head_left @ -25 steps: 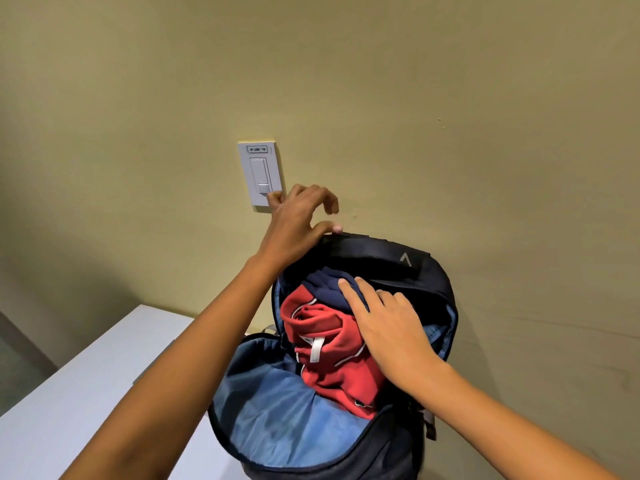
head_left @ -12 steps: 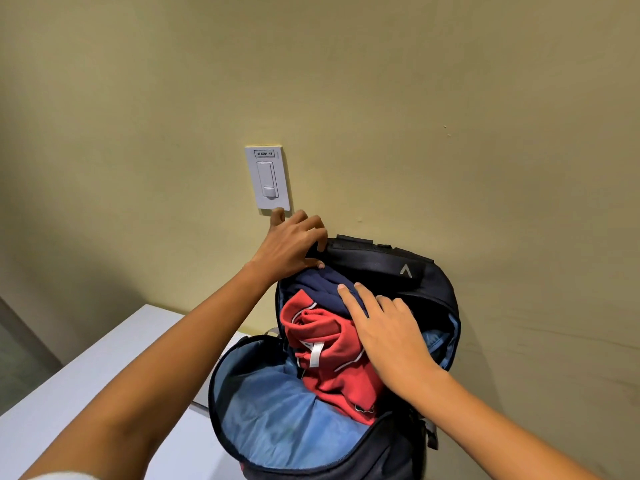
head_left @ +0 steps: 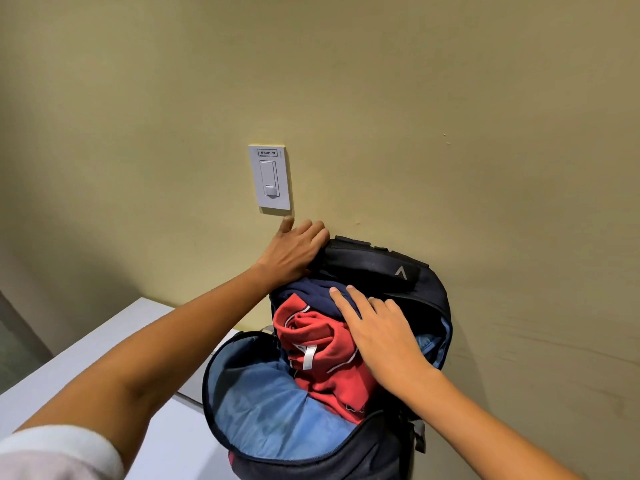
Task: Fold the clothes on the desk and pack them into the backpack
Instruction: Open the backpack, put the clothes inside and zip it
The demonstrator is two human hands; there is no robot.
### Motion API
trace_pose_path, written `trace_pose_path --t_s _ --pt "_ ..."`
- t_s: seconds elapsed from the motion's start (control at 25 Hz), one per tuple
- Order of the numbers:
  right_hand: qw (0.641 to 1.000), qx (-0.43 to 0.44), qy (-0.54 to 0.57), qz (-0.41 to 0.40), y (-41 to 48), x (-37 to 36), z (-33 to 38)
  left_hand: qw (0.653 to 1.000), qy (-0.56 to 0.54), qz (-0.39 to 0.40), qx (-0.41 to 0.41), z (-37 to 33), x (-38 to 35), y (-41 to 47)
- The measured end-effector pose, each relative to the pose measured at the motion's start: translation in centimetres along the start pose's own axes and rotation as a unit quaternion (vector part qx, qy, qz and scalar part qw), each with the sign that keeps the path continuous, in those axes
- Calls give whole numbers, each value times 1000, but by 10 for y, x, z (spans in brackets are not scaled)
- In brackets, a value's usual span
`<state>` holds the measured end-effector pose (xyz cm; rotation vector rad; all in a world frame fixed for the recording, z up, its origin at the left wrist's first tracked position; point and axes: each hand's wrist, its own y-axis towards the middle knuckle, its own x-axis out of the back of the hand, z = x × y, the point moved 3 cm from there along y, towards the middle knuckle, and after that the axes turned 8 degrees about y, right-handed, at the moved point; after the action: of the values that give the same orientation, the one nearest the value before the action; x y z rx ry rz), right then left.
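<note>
Two garments, the red top (head_left: pixel 322 344) and the navy top (head_left: pixel 310 294), sit bunched inside the backpack (head_left: pixel 427 296) on the surface (head_left: pixel 104 358). The left hand (head_left: pixel 294 252) grips its upper rim; the right hand (head_left: pixel 384 332) presses them down, fingers straight. Once released, the bulging cloth could spring out or stop it closing.

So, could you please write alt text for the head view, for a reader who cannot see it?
The right hand presses flat on red and navy clothes packed in an open backpack against a wall. The left hand grips the backpack's top just below a light switch; a white desk shows at left.
</note>
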<state>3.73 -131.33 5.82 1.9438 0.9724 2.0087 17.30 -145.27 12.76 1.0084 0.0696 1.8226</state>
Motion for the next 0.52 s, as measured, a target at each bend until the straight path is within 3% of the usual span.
trace_pose_path --t_s 0.12,0.24,0.4,0.52 --pt "1000 7 -12 -11 -1 -1 -3 997 41 -70 17 -3 9 0" --pt "998 31 -54 -29 -5 -5 -5 986 4 -150 69 16 15 -9" --pt "995 25 -94 -21 -4 -12 -16 964 -133 -123 195 27 7 -25" --pt "995 21 -90 -29 0 -13 -29 964 -117 -65 229 30 -8 -27"
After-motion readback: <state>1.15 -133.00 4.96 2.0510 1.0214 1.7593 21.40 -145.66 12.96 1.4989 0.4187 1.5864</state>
